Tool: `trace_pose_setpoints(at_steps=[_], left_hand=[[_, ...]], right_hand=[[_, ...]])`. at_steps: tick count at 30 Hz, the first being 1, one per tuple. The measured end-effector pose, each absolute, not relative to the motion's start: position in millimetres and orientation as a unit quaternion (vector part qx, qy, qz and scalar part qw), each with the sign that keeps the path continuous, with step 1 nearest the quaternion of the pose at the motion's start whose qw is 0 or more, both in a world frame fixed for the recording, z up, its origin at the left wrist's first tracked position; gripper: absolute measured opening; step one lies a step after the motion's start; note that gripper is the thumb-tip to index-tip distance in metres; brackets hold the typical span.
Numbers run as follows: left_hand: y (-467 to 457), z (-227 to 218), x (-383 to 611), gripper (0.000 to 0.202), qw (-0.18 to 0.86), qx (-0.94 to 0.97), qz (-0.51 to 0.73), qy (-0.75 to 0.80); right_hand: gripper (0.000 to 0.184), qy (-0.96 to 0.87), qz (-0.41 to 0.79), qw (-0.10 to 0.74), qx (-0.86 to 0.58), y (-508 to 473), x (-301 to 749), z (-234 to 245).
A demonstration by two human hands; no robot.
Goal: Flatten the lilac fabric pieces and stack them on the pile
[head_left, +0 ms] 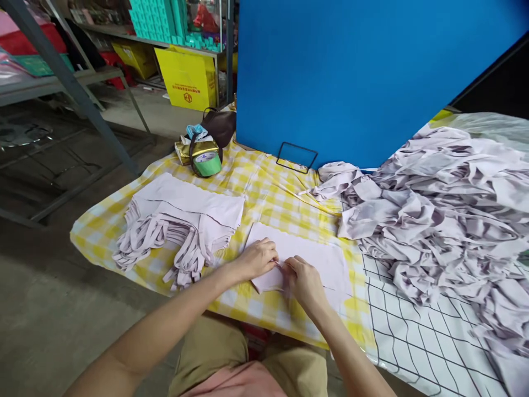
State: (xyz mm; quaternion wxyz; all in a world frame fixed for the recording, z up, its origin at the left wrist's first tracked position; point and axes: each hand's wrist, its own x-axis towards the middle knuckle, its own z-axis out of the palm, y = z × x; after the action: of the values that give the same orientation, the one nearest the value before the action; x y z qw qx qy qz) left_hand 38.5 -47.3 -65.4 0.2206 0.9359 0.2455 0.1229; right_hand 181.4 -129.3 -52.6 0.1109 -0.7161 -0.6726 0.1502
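A pale lilac fabric garment (pixel 314 251) lies flat on the yellow checked tablecloth (pixel 273 201) in front of me. Above its lower middle, my left hand (pixel 261 259) pinches a thin strap at the fingertips. Close beside it on the right, my right hand (pixel 301 277) is also closed, its fingertips on the strap; the fingers partly hide it. To the left sits a neat stack of the same garments (pixel 185 204), their straps hanging in loops toward me.
A large heap of crumpled lilac garments (pixel 446 215) covers the table's right side. A tall blue board (pixel 351 82) stands at the back, with a black wire frame (pixel 296 157) at its foot. Green tape (pixel 208 164) lies at the back left, near a dark bag (pixel 221 125).
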Motion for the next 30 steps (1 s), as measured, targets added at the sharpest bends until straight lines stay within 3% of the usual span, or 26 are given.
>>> trace_pose_setpoints(at_steps=[6, 15, 30], left_hand=[[-42.3, -60.8, 39.5, 0.006, 0.286, 0.912, 0.129, 0.264], [-37.6, -55.2, 42.3, 0.007, 0.296, 0.917, 0.098, 0.249], [-35.5, -60.9, 43.4, 0.013, 0.279, 0.925, 0.097, 0.238]], right_hand=[[0.022, -0.685, 0.141, 0.055, -0.713, -120.6, 179.8, -49.3], [0.023, -0.683, 0.133, 0.011, -0.718, -120.2, 181.6, -46.9], [0.019, -0.694, 0.14, 0.03, -0.705, -118.1, 174.9, -45.6]])
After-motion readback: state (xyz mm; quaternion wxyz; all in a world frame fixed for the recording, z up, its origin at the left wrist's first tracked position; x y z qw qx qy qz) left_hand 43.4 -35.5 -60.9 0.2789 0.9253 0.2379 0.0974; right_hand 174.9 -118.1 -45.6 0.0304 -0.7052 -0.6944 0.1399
